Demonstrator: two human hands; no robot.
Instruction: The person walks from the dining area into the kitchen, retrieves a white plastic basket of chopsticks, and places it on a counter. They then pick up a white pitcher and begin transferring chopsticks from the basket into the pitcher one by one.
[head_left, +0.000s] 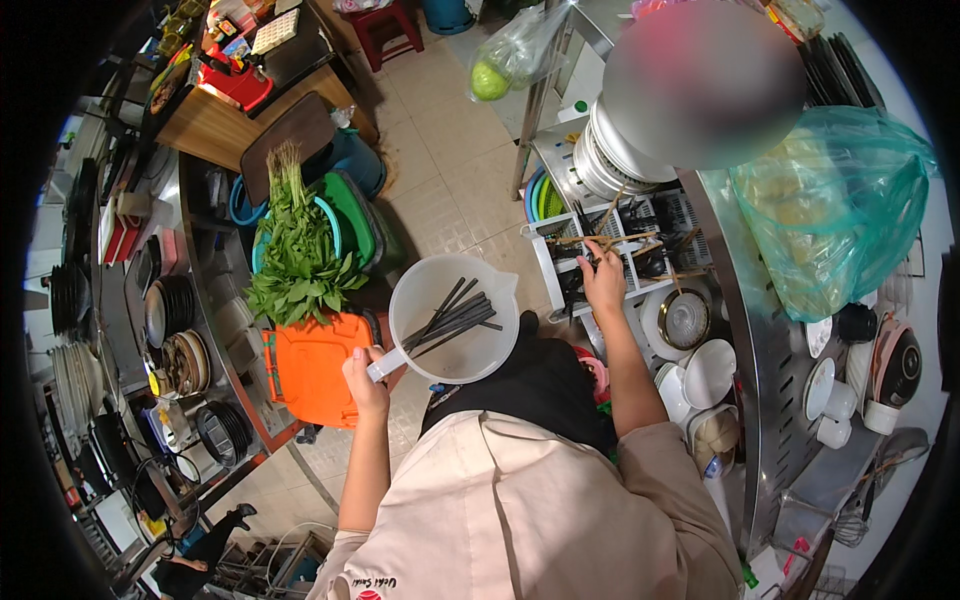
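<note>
My left hand (366, 381) grips the handle of a translucent plastic measuring jug (420, 289). Several black chopsticks (457, 319) lie loose inside the jug. My right hand (604, 281) reaches to a light grey compartmented cutlery tray (553, 281) on the lower part of the steel rack. Its fingertips are among dark utensils (574, 274) and light wooden chopsticks (637, 236) lying crosswise over the dividers. Whether the fingers have closed on any of them is hard to see.
An orange lidded bin (322, 375) and leafy green stems (300, 247) over a tub stand left. White bowls (709, 371) and stacked plates (592, 154) fill the right rack. Its steel top (772, 420) carries a green plastic bag (840, 202). A person's arm (187, 562) shows lower left.
</note>
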